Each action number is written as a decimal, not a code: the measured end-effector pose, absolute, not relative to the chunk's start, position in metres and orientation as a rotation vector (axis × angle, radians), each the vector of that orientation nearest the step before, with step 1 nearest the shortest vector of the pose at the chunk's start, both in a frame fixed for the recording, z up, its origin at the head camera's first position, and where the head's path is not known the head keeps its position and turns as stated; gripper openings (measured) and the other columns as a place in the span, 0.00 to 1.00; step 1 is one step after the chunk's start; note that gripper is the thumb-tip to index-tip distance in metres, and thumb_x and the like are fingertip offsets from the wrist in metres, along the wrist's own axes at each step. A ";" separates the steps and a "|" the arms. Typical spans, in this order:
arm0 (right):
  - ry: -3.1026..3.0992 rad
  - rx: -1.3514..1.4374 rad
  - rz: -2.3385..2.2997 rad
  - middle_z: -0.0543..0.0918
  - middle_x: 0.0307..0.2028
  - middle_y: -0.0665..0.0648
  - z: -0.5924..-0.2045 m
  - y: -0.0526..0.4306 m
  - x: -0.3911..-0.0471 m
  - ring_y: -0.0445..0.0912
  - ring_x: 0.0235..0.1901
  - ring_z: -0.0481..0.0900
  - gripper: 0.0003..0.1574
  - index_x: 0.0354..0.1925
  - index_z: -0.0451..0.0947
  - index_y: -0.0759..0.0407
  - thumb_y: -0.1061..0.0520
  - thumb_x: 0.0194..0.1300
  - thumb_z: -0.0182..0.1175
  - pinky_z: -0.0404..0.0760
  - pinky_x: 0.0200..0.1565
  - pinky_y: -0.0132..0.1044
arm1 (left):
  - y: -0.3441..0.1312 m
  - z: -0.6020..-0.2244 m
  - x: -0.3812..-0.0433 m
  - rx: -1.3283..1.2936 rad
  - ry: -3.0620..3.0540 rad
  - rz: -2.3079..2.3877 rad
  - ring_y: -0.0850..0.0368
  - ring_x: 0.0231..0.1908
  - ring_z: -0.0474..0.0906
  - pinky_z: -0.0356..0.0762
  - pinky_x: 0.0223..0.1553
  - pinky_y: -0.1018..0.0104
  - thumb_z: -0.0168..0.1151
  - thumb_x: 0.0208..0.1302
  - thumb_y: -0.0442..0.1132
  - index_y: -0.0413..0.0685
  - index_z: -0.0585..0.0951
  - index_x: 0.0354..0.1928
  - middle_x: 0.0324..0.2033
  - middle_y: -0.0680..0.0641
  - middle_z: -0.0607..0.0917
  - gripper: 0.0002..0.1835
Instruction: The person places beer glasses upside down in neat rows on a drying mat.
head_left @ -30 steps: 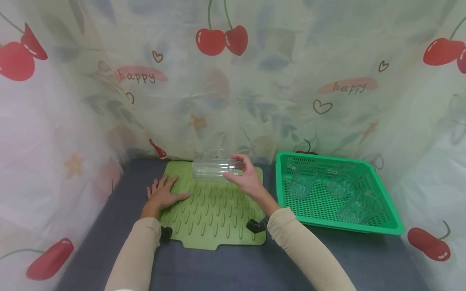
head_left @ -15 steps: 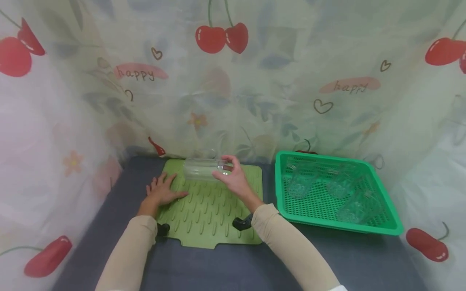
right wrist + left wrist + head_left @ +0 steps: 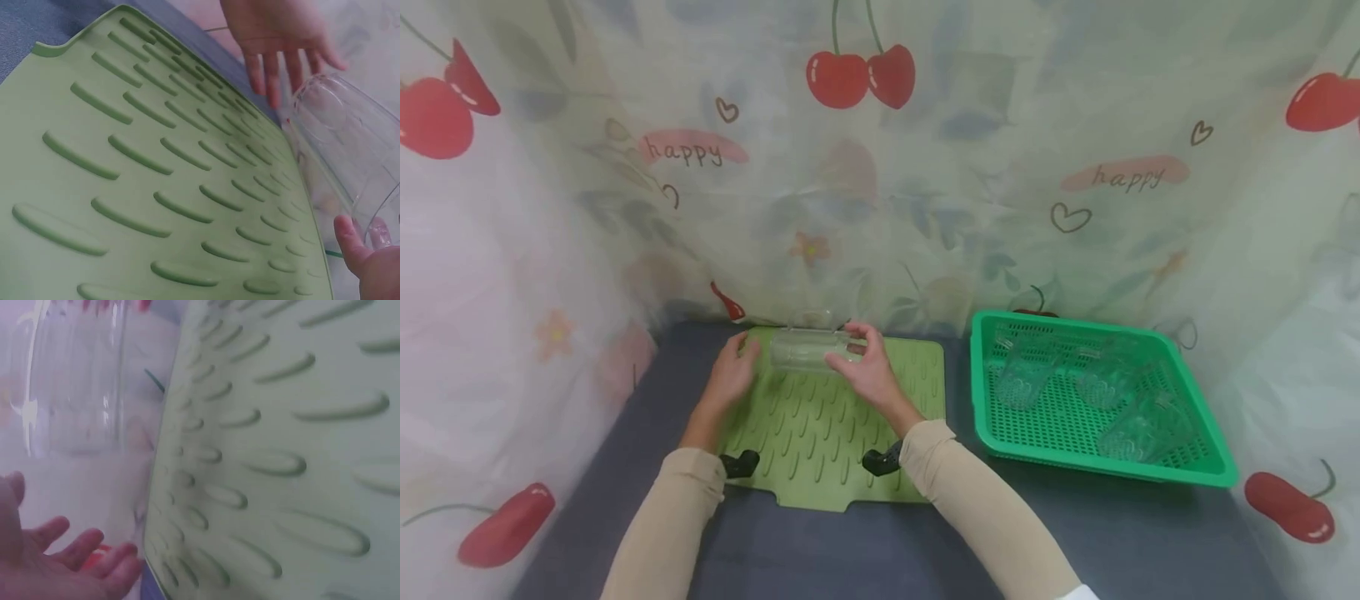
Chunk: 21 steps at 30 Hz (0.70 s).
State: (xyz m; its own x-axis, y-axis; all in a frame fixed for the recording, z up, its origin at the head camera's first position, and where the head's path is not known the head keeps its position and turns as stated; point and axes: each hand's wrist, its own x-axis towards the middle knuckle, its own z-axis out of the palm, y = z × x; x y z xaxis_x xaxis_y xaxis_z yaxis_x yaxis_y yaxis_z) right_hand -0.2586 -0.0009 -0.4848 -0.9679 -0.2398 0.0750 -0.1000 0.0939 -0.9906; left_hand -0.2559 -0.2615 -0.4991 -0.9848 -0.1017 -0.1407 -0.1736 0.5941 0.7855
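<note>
My right hand point(image 3: 872, 367) grips a clear glass mug point(image 3: 805, 350) at one end, its thumb along the near side. The mug lies sideways over the far part of a green ridged mat point(image 3: 820, 433), with its handle pointing toward the back curtain. Just left of the mug's other end is my left hand point(image 3: 733, 367), fingers apart and holding nothing. In the left wrist view, that hand's spread fingers point(image 3: 87, 550) sit a short gap from the glass. The right wrist view shows the mug's base point(image 3: 319, 103) toward the left hand.
A green plastic basket point(image 3: 1105, 467) stands right of the mat, with several clear glass mugs point(image 3: 1026, 375) lying in it. Dark cloth point(image 3: 865, 550) covers the table. A printed curtain point(image 3: 925, 250) hangs close behind and at both sides.
My right hand has carried the mug leftward over the mat. My left hand has lifted from the mat's left edge and turned toward the mug.
</note>
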 end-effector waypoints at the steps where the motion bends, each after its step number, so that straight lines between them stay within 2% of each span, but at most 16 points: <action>1: 2.240 -0.338 -2.015 0.65 0.70 0.57 -0.485 -0.002 -0.259 0.57 0.69 0.71 0.39 0.71 0.62 0.52 0.51 0.69 0.68 0.80 0.63 0.51 | -0.259 -0.496 -0.255 -0.243 2.711 1.433 0.34 0.80 0.48 0.51 0.77 0.33 0.30 0.78 0.68 0.50 0.44 0.83 0.81 0.37 0.50 0.42; 5: 2.212 -0.328 -2.028 0.65 0.70 0.58 -0.490 -0.006 -0.261 0.58 0.69 0.71 0.40 0.72 0.60 0.52 0.50 0.69 0.67 0.80 0.64 0.52 | -0.248 -0.491 -0.253 -0.170 2.637 1.621 0.35 0.78 0.53 0.59 0.74 0.33 0.32 0.76 0.71 0.56 0.47 0.83 0.81 0.39 0.53 0.43; 8: 2.178 -0.332 -2.043 0.64 0.71 0.60 -0.490 -0.009 -0.260 0.60 0.70 0.70 0.41 0.73 0.60 0.54 0.51 0.70 0.67 0.79 0.64 0.54 | -0.244 -0.491 -0.252 -0.097 2.518 1.766 0.35 0.78 0.53 0.67 0.70 0.33 0.35 0.77 0.68 0.57 0.48 0.83 0.81 0.39 0.51 0.41; 10: 2.156 -0.340 -2.046 0.64 0.72 0.61 -0.488 -0.012 -0.259 0.61 0.70 0.70 0.42 0.73 0.59 0.55 0.51 0.70 0.67 0.79 0.64 0.54 | -0.244 -0.492 -0.252 -0.082 2.417 1.871 0.35 0.79 0.49 0.69 0.67 0.31 0.35 0.79 0.66 0.58 0.48 0.83 0.82 0.40 0.48 0.39; 13: 2.135 -0.361 -2.055 0.62 0.72 0.64 -0.485 -0.016 -0.257 0.62 0.70 0.70 0.41 0.73 0.59 0.55 0.52 0.70 0.67 0.79 0.64 0.53 | -0.243 -0.494 -0.252 -0.090 2.303 2.001 0.33 0.79 0.49 0.71 0.65 0.30 0.35 0.80 0.64 0.60 0.49 0.83 0.82 0.42 0.46 0.36; 15: 2.126 -0.369 -2.061 0.61 0.73 0.65 -0.483 -0.018 -0.257 0.62 0.71 0.70 0.41 0.73 0.59 0.55 0.52 0.70 0.67 0.79 0.64 0.53 | -0.243 -0.495 -0.253 -0.090 2.248 2.068 0.32 0.77 0.52 0.72 0.64 0.30 0.35 0.80 0.64 0.61 0.50 0.82 0.82 0.43 0.46 0.36; 19: 2.140 -0.348 -2.050 0.62 0.73 0.65 -0.484 -0.020 -0.256 0.62 0.71 0.69 0.42 0.73 0.58 0.55 0.50 0.70 0.66 0.78 0.66 0.53 | -0.241 -0.494 -0.253 -0.053 2.250 2.093 0.31 0.67 0.70 0.77 0.61 0.34 0.38 0.78 0.65 0.59 0.52 0.82 0.77 0.37 0.57 0.37; 21: 2.163 -0.339 -2.029 0.62 0.73 0.63 -0.485 -0.020 -0.256 0.62 0.71 0.69 0.43 0.74 0.58 0.54 0.48 0.70 0.66 0.77 0.66 0.53 | -0.241 -0.492 -0.252 -0.018 2.271 2.081 0.36 0.59 0.78 0.81 0.58 0.39 0.40 0.79 0.64 0.57 0.52 0.82 0.74 0.34 0.62 0.37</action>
State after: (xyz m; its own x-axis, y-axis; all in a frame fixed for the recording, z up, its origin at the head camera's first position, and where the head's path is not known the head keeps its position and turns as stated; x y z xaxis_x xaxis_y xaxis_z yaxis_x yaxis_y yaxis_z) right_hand -0.2558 -0.0202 -0.4848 -0.9621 -0.2698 0.0402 -0.0573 0.0559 -0.9968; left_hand -0.2520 -0.2408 -0.4925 -0.9980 0.0327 -0.0532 -0.0501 0.0876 0.9949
